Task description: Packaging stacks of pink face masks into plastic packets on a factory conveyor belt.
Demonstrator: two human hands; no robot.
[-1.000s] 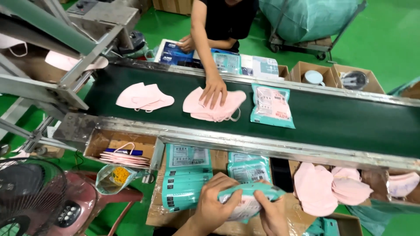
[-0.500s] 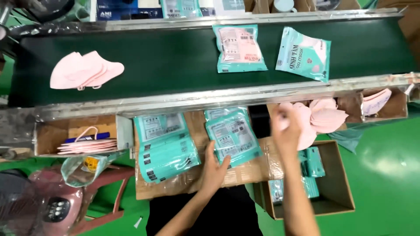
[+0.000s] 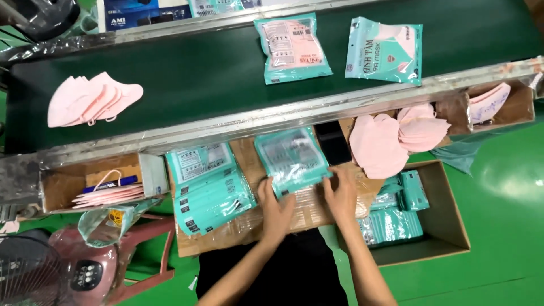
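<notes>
My left hand (image 3: 275, 208) and my right hand (image 3: 341, 194) grip the lower corners of a small stack of teal plastic pouches (image 3: 291, 158) lying on a cardboard sheet (image 3: 238, 232) below the conveyor. A fanned pile of the same teal pouches (image 3: 207, 184) lies just left of my left hand. Loose pink face masks (image 3: 396, 139) are heaped to the right of my right hand. On the dark green conveyor belt (image 3: 198, 73) lie two filled teal mask packs (image 3: 292, 48) (image 3: 385, 51) and a bundle of pink masks (image 3: 90, 101).
A cardboard box (image 3: 447, 226) at the right holds more teal packs. Another open box (image 3: 62, 181) at the left holds pink masks with ear loops. A dark phone (image 3: 332, 141) lies by the belt's metal rail. A pink fan (image 3: 56, 272) stands at the lower left.
My right hand has come down from the pink masks to the teal pouch stack, joining my left hand on it. The view has shifted, and the other person's hand is out of sight.
</notes>
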